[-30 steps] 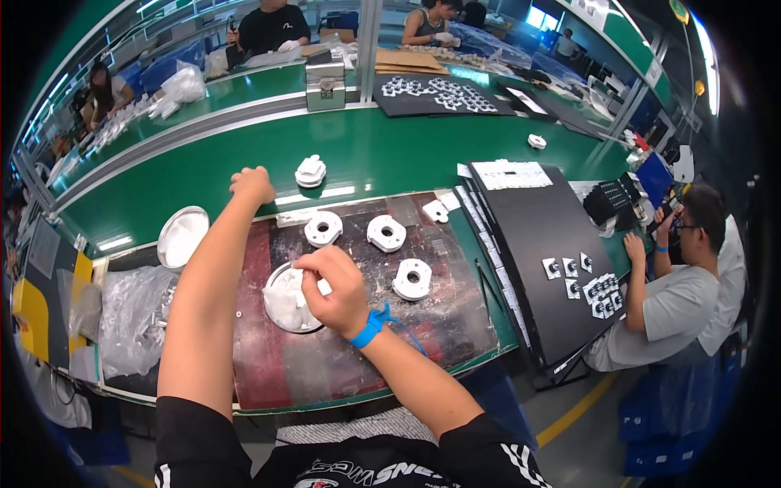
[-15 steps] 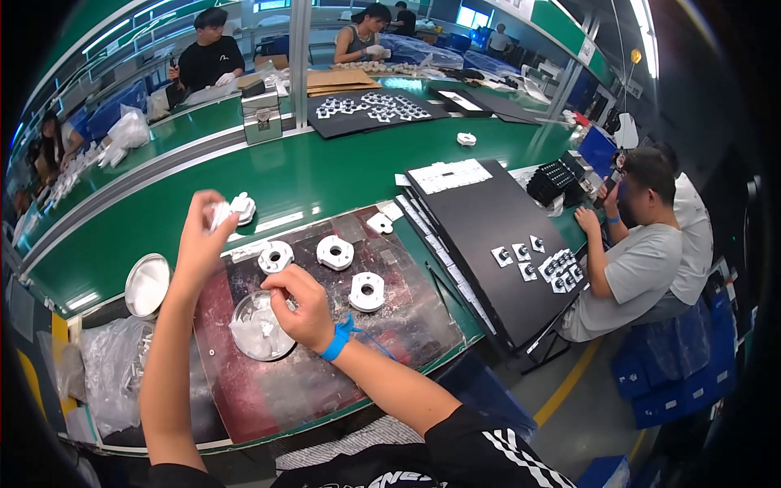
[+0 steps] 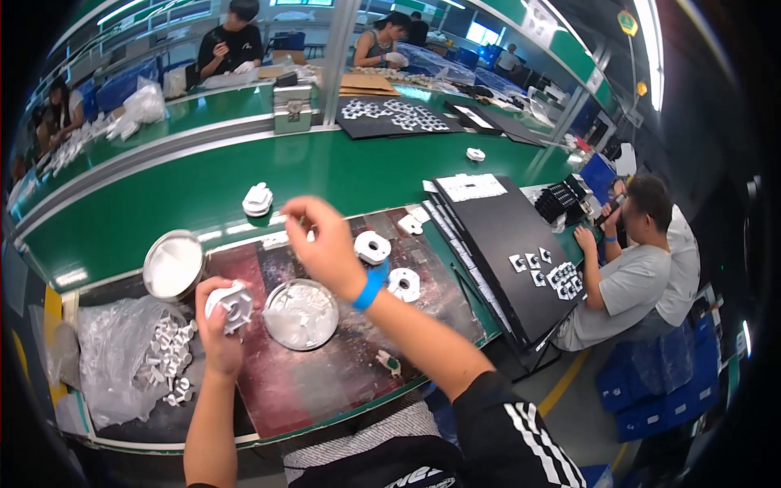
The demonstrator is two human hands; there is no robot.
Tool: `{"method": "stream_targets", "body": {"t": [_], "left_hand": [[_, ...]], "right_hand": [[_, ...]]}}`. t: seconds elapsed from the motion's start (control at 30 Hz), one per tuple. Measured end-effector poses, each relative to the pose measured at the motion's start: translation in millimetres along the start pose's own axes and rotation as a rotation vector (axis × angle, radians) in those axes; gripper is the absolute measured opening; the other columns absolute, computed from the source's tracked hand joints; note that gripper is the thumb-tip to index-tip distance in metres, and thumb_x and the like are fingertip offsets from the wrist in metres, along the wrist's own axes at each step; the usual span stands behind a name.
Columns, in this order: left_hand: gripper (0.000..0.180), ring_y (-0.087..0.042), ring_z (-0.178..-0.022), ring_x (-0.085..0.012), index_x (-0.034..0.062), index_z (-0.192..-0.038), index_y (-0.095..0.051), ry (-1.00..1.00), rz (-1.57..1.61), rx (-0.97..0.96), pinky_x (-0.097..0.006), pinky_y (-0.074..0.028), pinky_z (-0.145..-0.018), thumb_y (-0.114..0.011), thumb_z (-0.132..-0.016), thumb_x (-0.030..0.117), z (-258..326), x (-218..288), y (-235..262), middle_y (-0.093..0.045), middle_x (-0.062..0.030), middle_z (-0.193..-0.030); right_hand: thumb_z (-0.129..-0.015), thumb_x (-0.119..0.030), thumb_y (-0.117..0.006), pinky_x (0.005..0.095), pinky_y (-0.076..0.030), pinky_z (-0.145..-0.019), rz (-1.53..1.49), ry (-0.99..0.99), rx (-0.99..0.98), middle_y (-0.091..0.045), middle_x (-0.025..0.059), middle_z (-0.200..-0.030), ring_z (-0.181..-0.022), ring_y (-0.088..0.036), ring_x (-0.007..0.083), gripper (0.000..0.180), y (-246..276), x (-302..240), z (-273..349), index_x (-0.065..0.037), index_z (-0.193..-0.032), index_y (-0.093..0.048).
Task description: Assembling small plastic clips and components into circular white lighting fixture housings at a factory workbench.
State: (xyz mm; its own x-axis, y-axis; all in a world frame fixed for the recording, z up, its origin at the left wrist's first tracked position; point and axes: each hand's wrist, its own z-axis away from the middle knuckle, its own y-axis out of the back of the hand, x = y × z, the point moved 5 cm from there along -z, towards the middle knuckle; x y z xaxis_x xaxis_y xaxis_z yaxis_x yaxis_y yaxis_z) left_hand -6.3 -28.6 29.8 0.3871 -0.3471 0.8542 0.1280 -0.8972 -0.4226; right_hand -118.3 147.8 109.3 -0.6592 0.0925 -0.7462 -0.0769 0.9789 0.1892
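My left hand (image 3: 218, 333) is closed around a white round plastic part (image 3: 233, 307) with a hole in its middle, held over the left side of the work mat. My right hand (image 3: 324, 248), with a blue band at the wrist, is raised above the mat's far edge. Its fingers are curled in; whatever they may hold is too small to make out. Below it stands a round clear dish (image 3: 301, 315) of small white pieces. Two similar white parts, one farther (image 3: 372, 247) and one nearer (image 3: 403, 285), lie right of that hand. Stacked white parts (image 3: 258, 200) rest on the green bench.
At left are a round tub of white material (image 3: 173, 264) and a plastic bag (image 3: 122, 362) beside loose white pieces (image 3: 171, 358). Black boards (image 3: 508, 244) bearing small parts stand at right, near a seated co-worker (image 3: 630, 260). A metal box (image 3: 293, 110) stands at the back.
My left hand has come nearer from beside the stacked parts, with the white plastic part in it. My right hand has lifted away from the dish toward the far edge. The view has shifted.
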Motion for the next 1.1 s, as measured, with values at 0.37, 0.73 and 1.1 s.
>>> {"method": "stream_targets", "body": {"t": [0.37,0.73,1.1], "left_hand": [[0.032,-0.066,-0.087,-0.0132,0.0092,-0.117,-0.049,0.042,0.173,-0.147,-0.022,-0.049,-0.063,-0.057,-0.093,0.028,-4.3,-9.6,-7.0,-0.065,-0.0102,-0.107],[0.029,-0.062,-0.086,-0.0079,0.0093,-0.115,-0.052,0.068,0.211,-0.130,-0.021,-0.046,-0.064,-0.058,-0.093,0.026,1.1,-1.5,-9.0,-0.062,-0.0044,-0.099],[0.028,-0.061,-0.088,-0.0086,0.0076,-0.116,-0.052,0.059,0.234,-0.132,-0.023,-0.047,-0.072,-0.058,-0.094,0.024,-1.9,2.1,-9.4,-0.058,-0.0043,-0.096]], "right_hand": [[-0.084,-0.025,-0.071,0.0358,-0.053,-0.077,0.555,-0.137,-0.288,-0.070,0.0113,-0.094,-0.085,-0.068,0.0234,0.026,-57.1,142.0,-109.1,-0.010,-0.105,-0.069],[-0.075,-0.034,-0.075,0.0420,-0.052,-0.083,0.623,-0.196,-0.357,-0.069,0.0186,-0.101,-0.093,-0.067,0.0334,0.038,-129.3,169.8,-105.5,-0.012,-0.107,-0.070],[-0.073,-0.030,-0.073,0.0400,-0.053,-0.081,0.601,-0.166,-0.480,-0.070,0.0162,-0.096,-0.087,-0.068,0.0318,0.034,-160.4,163.0,-117.6,-0.010,-0.101,-0.070]]}}
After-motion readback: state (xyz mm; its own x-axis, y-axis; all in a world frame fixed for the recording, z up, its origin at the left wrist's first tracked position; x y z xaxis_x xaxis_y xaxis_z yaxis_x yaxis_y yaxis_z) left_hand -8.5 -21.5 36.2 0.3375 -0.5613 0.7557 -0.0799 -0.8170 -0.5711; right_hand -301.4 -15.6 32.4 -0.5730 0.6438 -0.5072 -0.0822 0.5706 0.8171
